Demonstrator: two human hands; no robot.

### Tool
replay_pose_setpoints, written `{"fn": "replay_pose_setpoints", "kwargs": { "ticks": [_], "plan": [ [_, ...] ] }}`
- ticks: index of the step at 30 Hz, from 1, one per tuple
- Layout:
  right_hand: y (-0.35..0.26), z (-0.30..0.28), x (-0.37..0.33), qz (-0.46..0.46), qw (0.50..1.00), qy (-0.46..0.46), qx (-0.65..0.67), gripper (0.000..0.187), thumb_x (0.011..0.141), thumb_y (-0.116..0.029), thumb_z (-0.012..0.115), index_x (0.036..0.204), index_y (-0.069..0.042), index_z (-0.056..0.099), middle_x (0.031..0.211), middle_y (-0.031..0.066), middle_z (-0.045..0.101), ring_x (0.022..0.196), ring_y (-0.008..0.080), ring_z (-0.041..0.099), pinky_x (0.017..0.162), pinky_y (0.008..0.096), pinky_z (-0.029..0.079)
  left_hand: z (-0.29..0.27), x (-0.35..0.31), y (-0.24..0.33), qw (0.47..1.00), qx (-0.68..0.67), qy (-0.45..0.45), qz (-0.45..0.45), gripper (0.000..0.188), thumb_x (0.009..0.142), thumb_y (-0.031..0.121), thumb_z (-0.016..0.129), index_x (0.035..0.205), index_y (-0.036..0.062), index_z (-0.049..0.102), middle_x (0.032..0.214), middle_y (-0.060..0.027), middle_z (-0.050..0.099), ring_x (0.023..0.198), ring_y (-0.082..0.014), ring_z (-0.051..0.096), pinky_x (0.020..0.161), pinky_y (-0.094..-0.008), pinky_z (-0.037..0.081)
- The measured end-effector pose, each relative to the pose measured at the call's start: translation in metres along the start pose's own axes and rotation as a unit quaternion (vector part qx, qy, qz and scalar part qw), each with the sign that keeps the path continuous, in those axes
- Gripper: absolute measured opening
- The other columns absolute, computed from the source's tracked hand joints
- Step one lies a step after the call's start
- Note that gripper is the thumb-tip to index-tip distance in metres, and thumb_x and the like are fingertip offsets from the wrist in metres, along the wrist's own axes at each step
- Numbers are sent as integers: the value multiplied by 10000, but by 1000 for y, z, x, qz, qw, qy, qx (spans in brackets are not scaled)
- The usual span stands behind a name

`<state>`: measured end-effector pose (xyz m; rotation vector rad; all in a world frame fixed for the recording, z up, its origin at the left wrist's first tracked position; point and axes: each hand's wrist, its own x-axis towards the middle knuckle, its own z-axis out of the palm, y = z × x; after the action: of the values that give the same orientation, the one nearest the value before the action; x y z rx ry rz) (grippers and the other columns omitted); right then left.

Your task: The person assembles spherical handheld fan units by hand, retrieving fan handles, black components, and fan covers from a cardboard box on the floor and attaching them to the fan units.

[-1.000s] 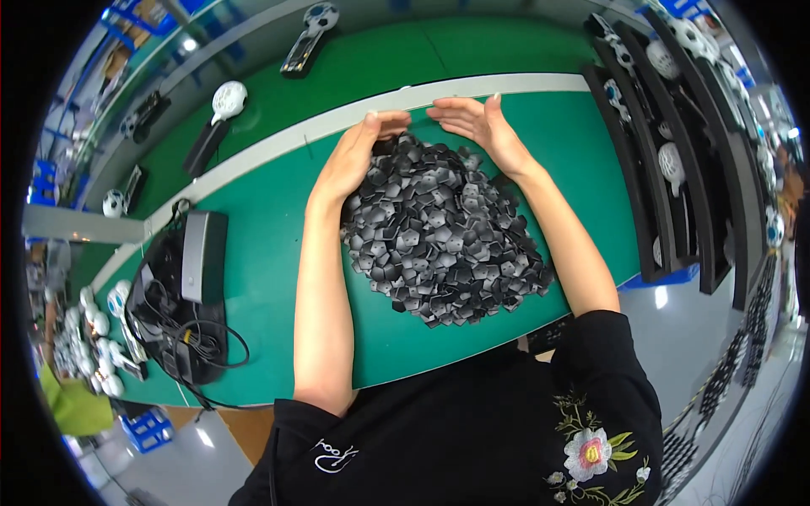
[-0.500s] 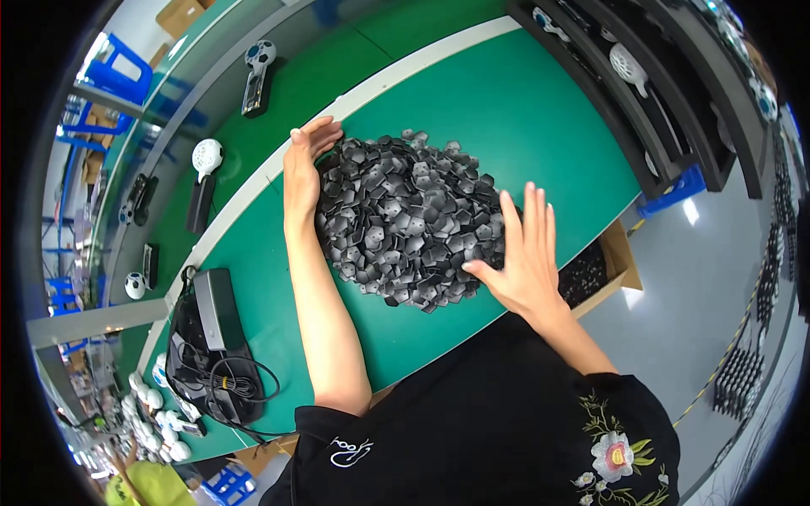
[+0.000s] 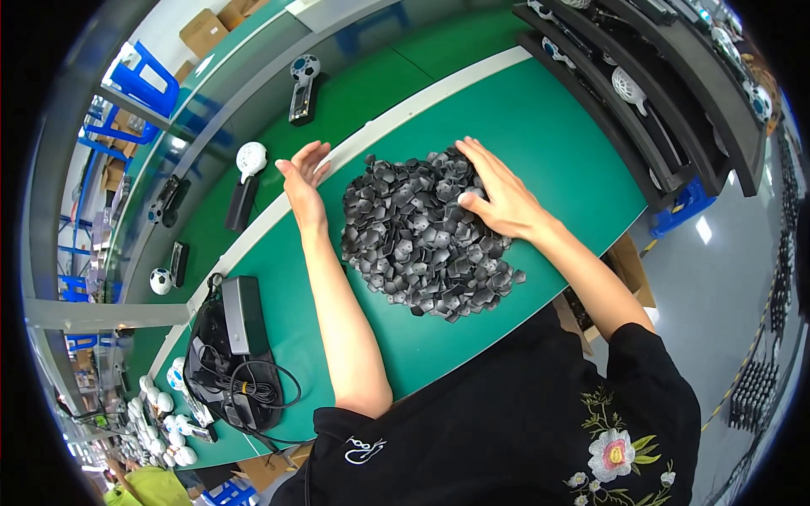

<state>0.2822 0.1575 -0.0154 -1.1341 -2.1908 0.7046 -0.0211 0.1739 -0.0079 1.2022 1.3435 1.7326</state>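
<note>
Black pentagonal pieces [image 3: 418,249] (many overlapping), heaped on green tabletop [image 3: 574,160].

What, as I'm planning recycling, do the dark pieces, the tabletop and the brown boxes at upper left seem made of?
Dark pieces: probably moulded plastic, satin, given the repeated shapes and soft highlights.
Tabletop: perhaps rubber or vinyl, low sheen; even green surface.
Brown boxes: likely matte cardboard, by their tan colour.
</note>
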Motion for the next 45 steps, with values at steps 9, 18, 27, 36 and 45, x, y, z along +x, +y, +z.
{"fn": "replay_pose_setpoints", "kwargs": {
  "ticks": [9, 18, 27, 36, 45],
  "plan": [
    [17, -3, 50, -14, 966, -4, 258, 797, 866, -678, 284, 1326, -34, 381, 1358, 157, 402, 1263, 295, 377, 1064, 414, 262, -6, 3, 10, 992, -84, 99, -2, 774, 907, 641, 166, 1032, -3, 577, 903, -143, 618, 864, -243, 603, 771, -350, 455],
    [16, 9, 80, -76, 952, -150, 257, 748, 908, -630, 220, 1225, -17, 510, 1228, 140, 529, 1142, 258, 485, 1015, 377, 327, -12, -7, 27, 944, -72, 306, 101, 595, 956, 488, 217, 737, 52, 557, 526, -4, 417, 449, -102, 381, 437, -219, 304],
    [2, 18, 166, -57, 961, -62, 263, 417, 917, -379, 456, 1034, -14, 621, 1111, 130, 600, 1008, 235, 557, 907, 375, 418, -34, -8, 31, 871, -150, 438, 166, 378, 921, 293, 326, 569, 168, 271, 469, 47, 256, 398, -67, 220, 377, -221, 165],
    [-37, 104, 297, -54, 983, 62, -163, 671, 779, -557, 547, 1328, -195, 411, 1136, 179, 514, 988, 346, 540, 807, 432, 463, -47, -14, 35, 849, -66, 493, 179, 347, 920, 235, 333, 581, 163, 307, 471, 47, 321, 423, -67, 269, 386, -236, 205],
    [154, 92, 389, -93, 975, 203, -14, 613, 803, -332, 511, 1363, -148, 342, 1146, 188, 531, 820, 322, 572, 684, 408, 488, -32, -10, 30, 871, -156, 458, 89, 447, 934, 256, 418, 510, 124, 372, 471, 35, 319, 439, -67, 257, 422, -221, 213]
  ]
}}
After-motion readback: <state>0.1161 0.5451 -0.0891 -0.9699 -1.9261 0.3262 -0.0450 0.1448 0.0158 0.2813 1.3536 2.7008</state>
